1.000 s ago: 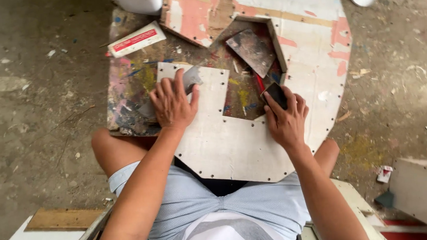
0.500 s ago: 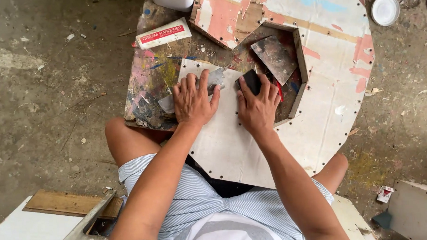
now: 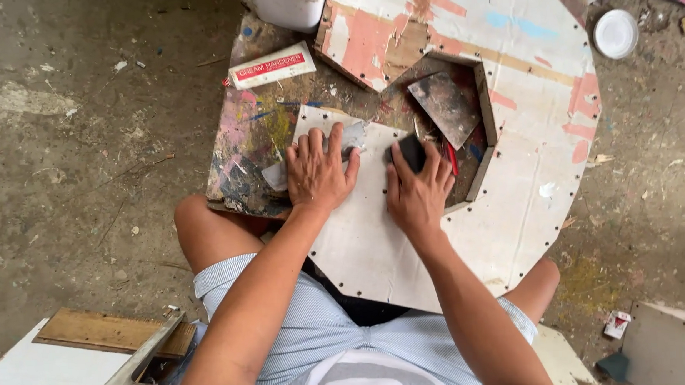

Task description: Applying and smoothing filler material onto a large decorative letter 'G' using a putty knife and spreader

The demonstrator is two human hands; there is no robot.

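On the white panel (image 3: pixel 375 237), which lies flat across the person's lap and over the paint-stained work board (image 3: pixel 251 135), both hands are at work near the panel's far edge. Left hand (image 3: pixel 318 170) rests palm down with fingers spread, pressing the panel near a grey smear at that edge. Right hand (image 3: pixel 418 193) lies just beside it, fingers closed over a small dark block (image 3: pixel 411 151), probably a sanding block, though the view does not settle what it is.

Handling judgement: the panel appears to be thin sheet stock with a row of fastener holes along its edges, stiff enough to span the lap, light, and liable to slide unless pinned down. Take hold at the edges or press flat on the face. The block looks rigid and palm-sized; grip it from above across its sides.

Beyond the panel's far edge lie a stained scraper blade (image 3: pixel 446 107), a white boxed tube (image 3: pixel 271 66) and a white bucket (image 3: pixel 288 4).

Compared with half a second earlier, the hands hold much the same stance, the right hand now slightly further along the panel from the left.
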